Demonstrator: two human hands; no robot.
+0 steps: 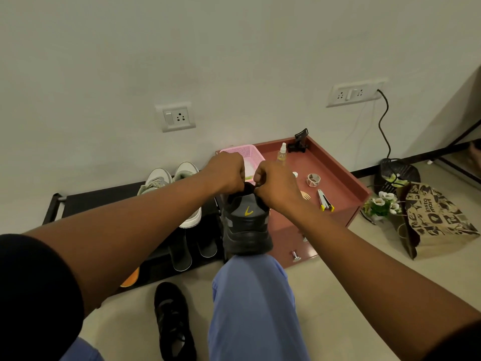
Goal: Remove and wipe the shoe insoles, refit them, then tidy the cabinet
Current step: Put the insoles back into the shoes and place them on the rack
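A dark grey shoe (pixel 246 225) with a yellow mark on its heel stands heel-toward-me on my raised knee (pixel 250 290). My left hand (pixel 226 171) and my right hand (pixel 276 183) both grip the top of the shoe at its opening, fingers curled over the collar. What lies inside the shoe is hidden by my hands. A second black shoe (pixel 173 321) lies on the floor by my leg.
A low black shoe rack (pixel 109 201) holds white sneakers (pixel 179 188) and dark slippers. A reddish cabinet (pixel 335 178) carries a pink basket (pixel 246 153), spray bottle (pixel 282 153), tape roll (pixel 313 179), a black clamp-like gadget and small tools. A paper bag (pixel 437 217) and flowers sit right.
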